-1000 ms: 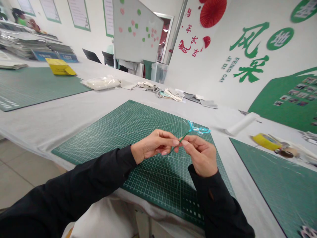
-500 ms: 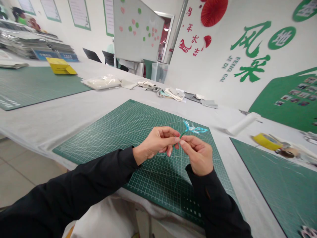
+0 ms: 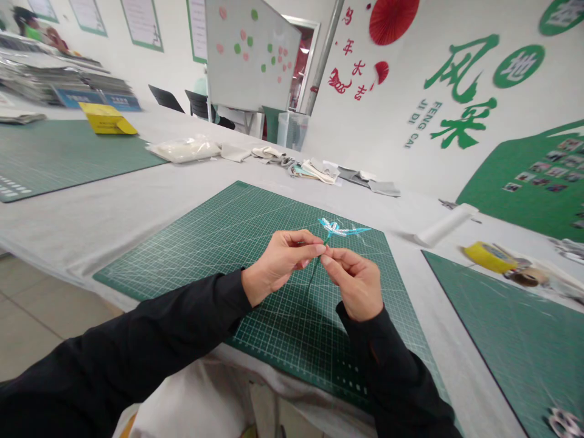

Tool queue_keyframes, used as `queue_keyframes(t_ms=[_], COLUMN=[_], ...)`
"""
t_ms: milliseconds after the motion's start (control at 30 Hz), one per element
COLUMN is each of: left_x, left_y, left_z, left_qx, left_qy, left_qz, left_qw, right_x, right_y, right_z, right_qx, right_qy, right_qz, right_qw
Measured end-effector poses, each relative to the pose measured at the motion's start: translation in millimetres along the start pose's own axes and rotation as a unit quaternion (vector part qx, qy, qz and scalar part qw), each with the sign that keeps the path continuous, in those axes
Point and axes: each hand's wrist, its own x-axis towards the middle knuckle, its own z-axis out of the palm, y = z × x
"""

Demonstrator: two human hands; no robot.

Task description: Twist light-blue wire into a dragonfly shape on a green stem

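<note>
A handmade flower [image 3: 338,229] with blue and white petals on a thin green stem is held up over the green cutting mat [image 3: 219,231]. My left hand [image 3: 285,261] pinches the stem just under the petals, thumb against fingers. Right beside it, my right hand [image 3: 354,277] pinches the same stem slightly lower, so the fingertips of both hands nearly touch. The dark lower end of the stem sticks out below the fingers, slanting down toward the mat. Fine detail of the petals is blurred.
A second cutting mat [image 3: 511,328] lies at right, bearing scissors [image 3: 563,421]. Near it are a yellow tape roll [image 3: 489,258] and a white roll [image 3: 444,226]. Fabric scraps [image 3: 319,171], a plastic bag [image 3: 185,149] and a yellow box [image 3: 107,118] lie farther back. Someone sits far left.
Both hands have shifted slightly left with the flower. Its petals have turned to a different angle, and more of the stem's lower end shows beneath the fingers.
</note>
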Motion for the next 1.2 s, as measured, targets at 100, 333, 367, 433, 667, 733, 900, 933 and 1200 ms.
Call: queue_keyframes(t_ms=[100,333,367,433,667,733,900,933,1200], left_x=[0.7,2.0,2.3,2.6,3.2,3.6,5.1,5.6,7.5], left_y=[1.0,5.5,5.8,6.0,4.1,5.2,9.8,10.0,2.8], left_z=[-1.0,-3.2,-3.5,-3.9,-4.4,-3.9,-4.7,-5.6,-8.9], left_qx=[-0.006,0.041,0.049,0.052,0.029,0.042,0.060,0.060,0.010], left_qy=[-0.003,-0.039,-0.041,-0.049,-0.042,-0.038,-0.027,-0.025,-0.024], left_qz=[-0.019,0.004,0.015,0.021,-0.029,-0.034,-0.061,-0.064,-0.088], left_qw=[1.000,0.998,0.998,0.997,0.998,0.998,0.996,0.996,0.996], right_x=[0.6,-1.0,-1.3,-1.7,-0.6,-0.1,0.2,0.1,0.1], right_y=[1.7,-1.0,-0.9,0.0,3.5,3.3,3.6,3.9,7.2], right_z=[1.1,2.9,2.8,2.3,1.9,1.8,1.3,1.2,0.6], right_qx=[0.016,0.043,0.041,0.040,0.102,0.123,0.119,0.115,0.126], right_qy=[0.003,-0.021,-0.023,-0.028,-0.038,-0.039,-0.040,-0.043,-0.057], right_qz=[0.001,0.019,0.023,0.026,0.055,0.070,0.106,0.111,0.107], right_qw=[1.000,0.999,0.999,0.998,0.993,0.989,0.986,0.986,0.985])
